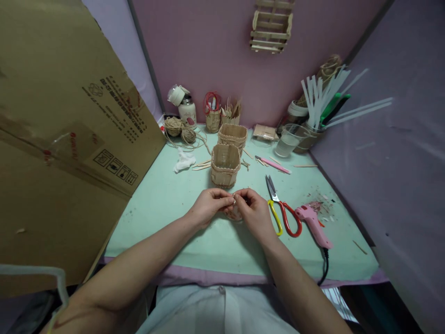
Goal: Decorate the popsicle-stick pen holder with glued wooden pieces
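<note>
My left hand (212, 205) and my right hand (255, 211) meet over the middle of the table, fingertips pinched close together. Between them is a small pale piece, too small and too covered to name. Just under the fingertips shows part of a roundish, pinkish-brown object (235, 214), mostly hidden by the hands. Directly beyond my hands stands a small wooden-stick basket (225, 174) with a braided twine rim, and a second similar basket (232, 133) is behind it. Scissors (278, 204) with one yellow and one red handle lie right of my right hand.
A pink glue gun (315, 225) with a black cord lies at right beside scraps. Behind are a pink craft knife (273, 164), a plastic cup (288, 141), white glue sticks (321, 99) and twine balls (179, 129). A large cardboard box (69, 139) blocks the left side.
</note>
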Action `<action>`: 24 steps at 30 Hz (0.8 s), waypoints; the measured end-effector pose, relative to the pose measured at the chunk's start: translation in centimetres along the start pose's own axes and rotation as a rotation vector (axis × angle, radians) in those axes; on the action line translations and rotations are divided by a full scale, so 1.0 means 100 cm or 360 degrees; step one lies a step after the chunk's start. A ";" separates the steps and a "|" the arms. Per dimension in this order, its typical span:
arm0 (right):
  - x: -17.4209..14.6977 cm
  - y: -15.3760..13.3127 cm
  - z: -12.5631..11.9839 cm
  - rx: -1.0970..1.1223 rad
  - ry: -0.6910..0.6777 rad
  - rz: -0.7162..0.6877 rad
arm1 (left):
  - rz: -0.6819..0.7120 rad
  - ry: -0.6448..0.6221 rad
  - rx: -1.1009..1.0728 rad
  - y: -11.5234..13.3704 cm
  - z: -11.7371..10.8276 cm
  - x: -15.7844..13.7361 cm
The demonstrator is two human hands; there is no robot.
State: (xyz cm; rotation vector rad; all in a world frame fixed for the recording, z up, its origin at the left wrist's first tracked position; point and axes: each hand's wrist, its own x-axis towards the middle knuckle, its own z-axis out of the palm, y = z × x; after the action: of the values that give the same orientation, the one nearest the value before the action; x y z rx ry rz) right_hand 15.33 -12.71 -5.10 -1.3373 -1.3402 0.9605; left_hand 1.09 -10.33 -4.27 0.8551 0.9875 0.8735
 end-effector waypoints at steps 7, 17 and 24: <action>-0.002 -0.006 0.000 -0.0484 0.0117 -0.0324 | -0.0036 -0.0052 -0.0026 0.001 0.000 -0.001; 0.002 -0.007 -0.006 -0.0397 0.0067 -0.0448 | -0.0140 -0.0128 -0.0108 0.002 -0.004 -0.001; 0.000 -0.003 -0.003 -0.0571 0.0084 -0.0553 | -0.0186 -0.0144 -0.0099 0.001 -0.005 0.000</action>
State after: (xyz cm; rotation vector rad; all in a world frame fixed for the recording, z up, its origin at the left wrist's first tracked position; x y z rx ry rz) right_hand 15.58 -12.74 -4.71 -1.3181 -1.6904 0.4601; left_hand 0.62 -10.21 -4.28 0.7701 0.9176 0.7559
